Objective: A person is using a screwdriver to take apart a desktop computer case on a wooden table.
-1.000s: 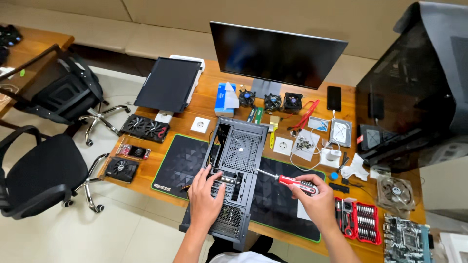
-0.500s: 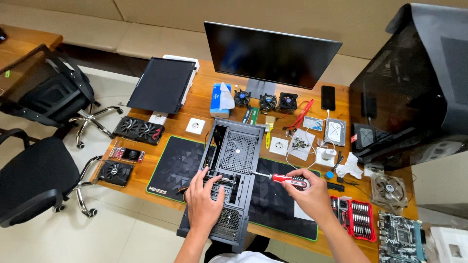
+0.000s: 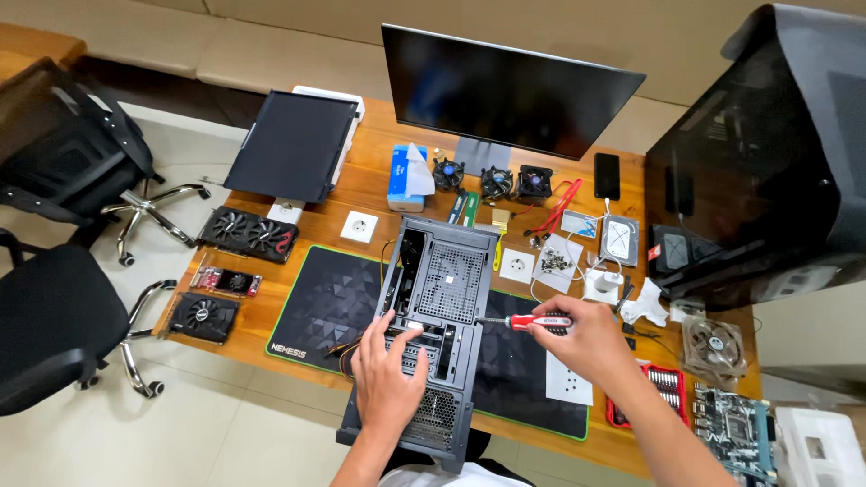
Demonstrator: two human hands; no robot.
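Left hand flat and unclenched on the grey computer case, fingers spread over the inner frame, gripping nothing. Right hand clenched around the red-handled screwdriver, shaft pointing left to the case's right edge, just beyond the left fingertips. Beneath both, a black desk mat on the wooden table. Right of the right hand, a red bit set and a green motherboard. Left of the left hand, 3 graphics cards. Beyond the case, 2 white sockets, a tissue box, 3 small fans. Farthest, a dark monitor.
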